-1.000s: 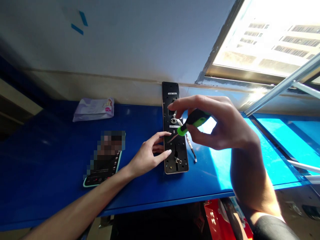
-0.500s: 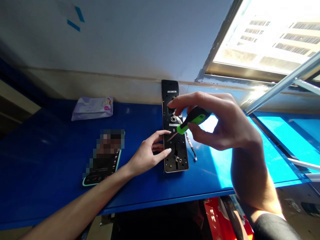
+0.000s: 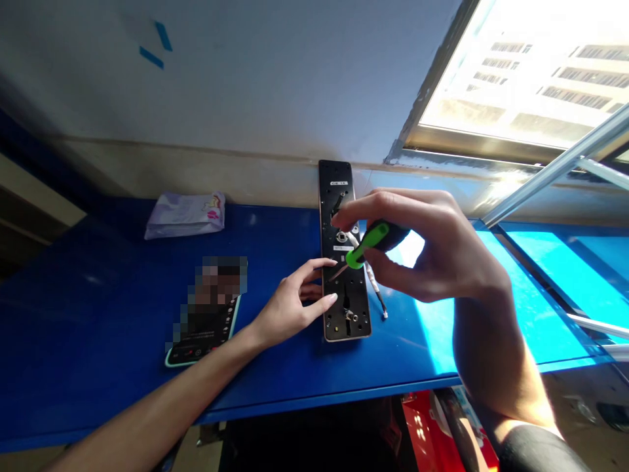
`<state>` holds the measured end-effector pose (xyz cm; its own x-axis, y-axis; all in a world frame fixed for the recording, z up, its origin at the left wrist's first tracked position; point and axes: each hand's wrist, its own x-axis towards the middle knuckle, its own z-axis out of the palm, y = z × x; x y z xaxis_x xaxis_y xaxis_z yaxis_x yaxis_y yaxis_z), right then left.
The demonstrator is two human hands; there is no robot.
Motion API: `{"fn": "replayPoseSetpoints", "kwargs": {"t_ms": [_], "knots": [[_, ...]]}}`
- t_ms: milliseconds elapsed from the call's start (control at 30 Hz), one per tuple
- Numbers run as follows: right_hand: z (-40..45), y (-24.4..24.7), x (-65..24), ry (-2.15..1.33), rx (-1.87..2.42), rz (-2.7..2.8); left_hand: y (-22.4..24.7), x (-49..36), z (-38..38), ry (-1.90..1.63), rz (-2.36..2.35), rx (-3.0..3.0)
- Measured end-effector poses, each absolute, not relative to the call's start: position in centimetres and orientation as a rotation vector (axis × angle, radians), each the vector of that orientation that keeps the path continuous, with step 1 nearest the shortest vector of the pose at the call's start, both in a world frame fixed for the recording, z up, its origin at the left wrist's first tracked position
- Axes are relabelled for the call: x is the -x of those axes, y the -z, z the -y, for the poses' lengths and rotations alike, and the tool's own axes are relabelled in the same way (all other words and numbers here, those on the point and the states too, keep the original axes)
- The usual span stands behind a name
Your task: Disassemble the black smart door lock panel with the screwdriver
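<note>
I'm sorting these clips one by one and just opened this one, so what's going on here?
A person's right hand holds a green and black screwdriver, its shaft angled down over a long black panel. Whether the tip touches can't be made out. The left hand has its thumb and fingers at the panel's left edge. The panel lies on a blue table, with a cable off its right side and a phone further left.

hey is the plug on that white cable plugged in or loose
Loose: the plug on the white cable lies on the blue table beside the black panel, joined to nothing.
</note>
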<state>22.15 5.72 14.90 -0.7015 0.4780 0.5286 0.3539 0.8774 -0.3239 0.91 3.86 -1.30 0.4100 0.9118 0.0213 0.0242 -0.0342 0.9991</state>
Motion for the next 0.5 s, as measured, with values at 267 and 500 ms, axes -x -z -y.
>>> {"fn": "replayPoseSetpoints", "kwargs": {"t_ms": [267,500], "knots": [[-5.75,-14.78,-22.16,-0.217,0.597,2.426,1.34,-0.81,-3.82,-0.902,-0.896,-1.428],[-5.73,-14.96,-22.08,-0.184,0.641,2.425,1.52,-0.83,-3.78,-0.914,-0.881,-1.428]]}}
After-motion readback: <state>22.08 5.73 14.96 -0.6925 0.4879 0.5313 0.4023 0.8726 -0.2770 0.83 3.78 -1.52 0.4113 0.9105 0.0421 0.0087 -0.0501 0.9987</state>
